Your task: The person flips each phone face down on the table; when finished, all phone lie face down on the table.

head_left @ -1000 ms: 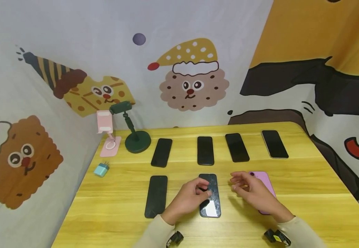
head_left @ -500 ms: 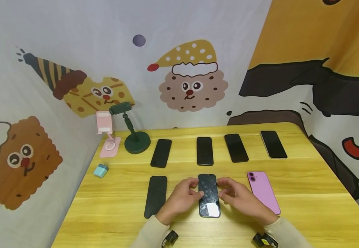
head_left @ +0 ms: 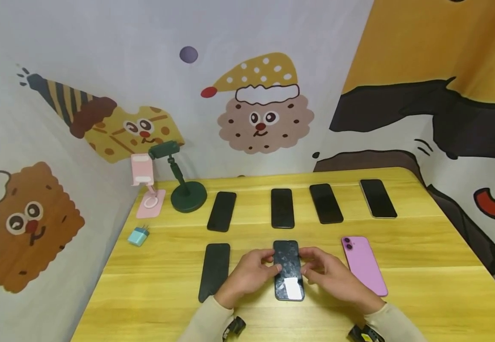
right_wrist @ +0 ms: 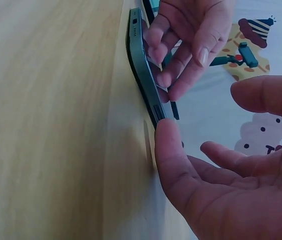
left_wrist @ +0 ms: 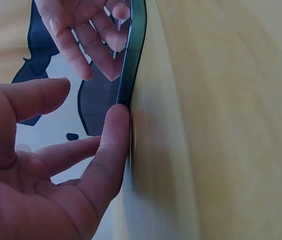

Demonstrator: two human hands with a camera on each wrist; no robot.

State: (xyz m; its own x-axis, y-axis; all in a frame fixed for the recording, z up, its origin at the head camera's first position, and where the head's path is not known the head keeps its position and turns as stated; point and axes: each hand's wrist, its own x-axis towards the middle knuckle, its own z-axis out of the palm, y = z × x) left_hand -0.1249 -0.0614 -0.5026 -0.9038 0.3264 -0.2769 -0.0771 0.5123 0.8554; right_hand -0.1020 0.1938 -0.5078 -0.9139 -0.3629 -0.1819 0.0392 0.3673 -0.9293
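A dark-screened smartphone (head_left: pixel 288 266) with smudges and a bright reflection lies face up on the table between my two hands. My left hand (head_left: pixel 252 273) is at its left edge, relaxed fingers apart. In the left wrist view one fingertip (left_wrist: pixel 116 117) meets the phone's side near a corner, and another digit is held away from it. My right hand (head_left: pixel 328 273) mirrors this on the right edge, where a fingertip (right_wrist: pixel 167 127) touches the phone's greenish frame (right_wrist: pixel 143 70) below the side button. A pink phone (head_left: pixel 365 266) lies face down right of my right hand.
Another dark phone (head_left: pixel 214 270) is beside my left forearm. Several black phones, one of them (head_left: pixel 282 208) straight ahead, form a row behind. A green stand (head_left: pixel 188 195), a pink stand (head_left: pixel 150 202) and a blue charger plug (head_left: pixel 138 235) occupy the left. A printed cloth hangs behind.
My left hand has moved slightly left off the phone's screen to its edge. The right hand has come left from over the pink phone to the opposite edge. The phone stays in place.
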